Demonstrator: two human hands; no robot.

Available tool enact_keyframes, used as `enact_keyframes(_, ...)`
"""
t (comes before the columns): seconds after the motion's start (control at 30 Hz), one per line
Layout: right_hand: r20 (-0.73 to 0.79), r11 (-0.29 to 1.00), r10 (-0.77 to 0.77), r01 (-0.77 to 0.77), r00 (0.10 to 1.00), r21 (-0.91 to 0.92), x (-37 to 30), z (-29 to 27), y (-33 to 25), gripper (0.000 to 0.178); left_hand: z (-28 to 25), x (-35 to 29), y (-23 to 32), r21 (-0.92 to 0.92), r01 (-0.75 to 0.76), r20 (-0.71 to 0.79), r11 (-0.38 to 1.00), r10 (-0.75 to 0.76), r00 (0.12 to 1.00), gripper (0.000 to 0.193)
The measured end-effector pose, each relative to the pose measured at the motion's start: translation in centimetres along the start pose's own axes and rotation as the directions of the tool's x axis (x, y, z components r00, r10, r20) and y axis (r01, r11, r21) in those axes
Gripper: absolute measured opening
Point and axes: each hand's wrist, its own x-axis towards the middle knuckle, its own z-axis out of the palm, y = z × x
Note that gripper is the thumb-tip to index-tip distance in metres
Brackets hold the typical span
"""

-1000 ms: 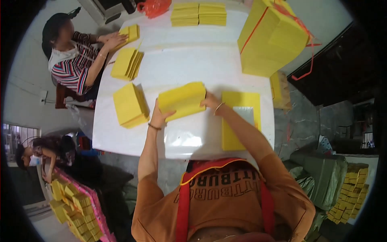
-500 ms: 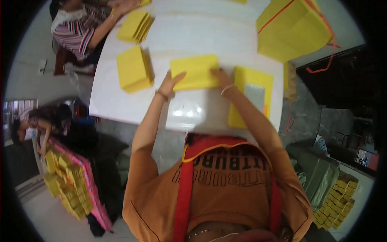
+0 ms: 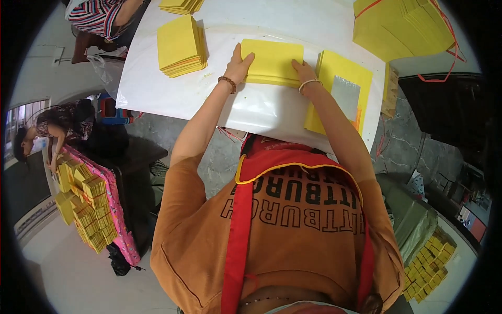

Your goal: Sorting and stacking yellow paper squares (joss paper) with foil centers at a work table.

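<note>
A stack of flat yellow paper pieces (image 3: 273, 60), which look like envelopes, lies crosswise on the white table with its layered near edge showing. My left hand (image 3: 239, 67) is pressed against its left end, thumb at the top corner and fingers along the side. At the opposite end my right hand (image 3: 305, 72) grips the edge, thumb on top and fingers mostly hidden. Just right of that hand lies a larger yellow piece (image 3: 340, 68) with a grey rectangular patch (image 3: 345, 97), partly under my right forearm. A neat yellow pile (image 3: 178, 46) sits to the left.
The white table (image 3: 225, 31) carries another yellow pile (image 3: 181, 5) at far left and a big yellow bundle with red string (image 3: 402, 29) at far right. A seated person (image 3: 99, 18) is at upper left. Another person (image 3: 57, 125) leans over yellow bundles (image 3: 89, 199) at left.
My view has shifted, so the table sits higher in the picture. The stack looks straighter, and my left thumb has moved from across its top to its left edge. Both hands stay on it.
</note>
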Motion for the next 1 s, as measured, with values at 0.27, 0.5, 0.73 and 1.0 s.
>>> enact_keyframes(0.27,0.006,0.999,0.034,-0.034,0.999,0.005,1.4,-1.8,0.3,0.052,0.8,-3.6,5.0,0.753,-0.595,0.257,0.282,0.705,0.661,0.042)
enact_keyframes(0.5,-0.135,0.500,-0.820,0.582,0.556,-0.642,-6.4,2.1,1.6,0.062,1.4,-4.3,4.5,0.693,-0.704,0.502,0.152,0.600,0.623,0.035)
enact_keyframes(0.73,0.339,0.162,-0.528,0.484,0.779,-0.860,-13.6,2.6,1.3,0.057,2.7,-3.9,4.5,0.722,-0.687,0.487,0.084,0.644,0.590,0.042)
enact_keyframes(1.0,0.388,-0.037,-0.576,0.451,0.720,-0.892,-12.3,2.4,2.2,0.058,2.2,-3.8,4.8,0.730,-0.681,0.395,0.056,0.779,0.487,0.058)
